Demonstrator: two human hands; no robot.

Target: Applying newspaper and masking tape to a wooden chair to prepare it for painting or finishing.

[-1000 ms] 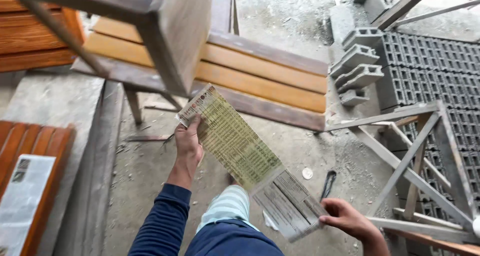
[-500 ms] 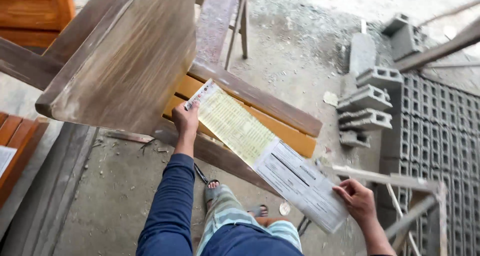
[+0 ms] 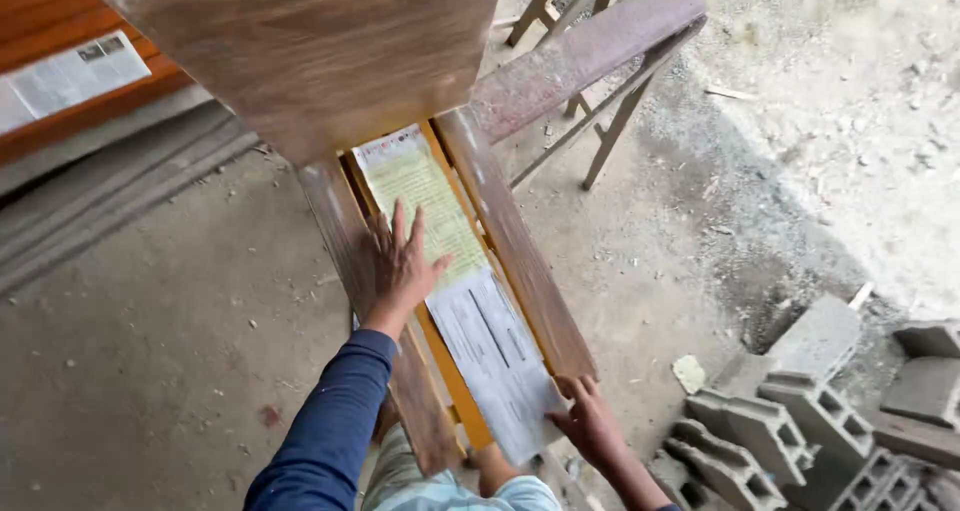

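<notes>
A long printed paper sheet (image 3: 450, 281), yellowish at its far end and grey-white at its near end, lies along orange wooden slats (image 3: 447, 371) between two dark planks. My left hand (image 3: 402, 259) rests flat with fingers spread on the sheet's middle and on the left plank (image 3: 345, 246). My right hand (image 3: 590, 426) pinches the sheet's near corner beside the right plank (image 3: 520, 261). A broad weathered wooden board (image 3: 310, 51) overhangs the sheet's far end.
Grey concrete blocks (image 3: 800, 421) are piled at the lower right. A wooden trestle (image 3: 600, 101) stands beyond the planks. An orange wooden panel (image 3: 60, 111) with a newspaper (image 3: 65, 76) on it lies at the upper left. Dusty concrete floor (image 3: 150, 351) surrounds everything.
The sheet has gone from held up in the air to lying on the slats. My left hand has flattened on it and the view has swung over the planks.
</notes>
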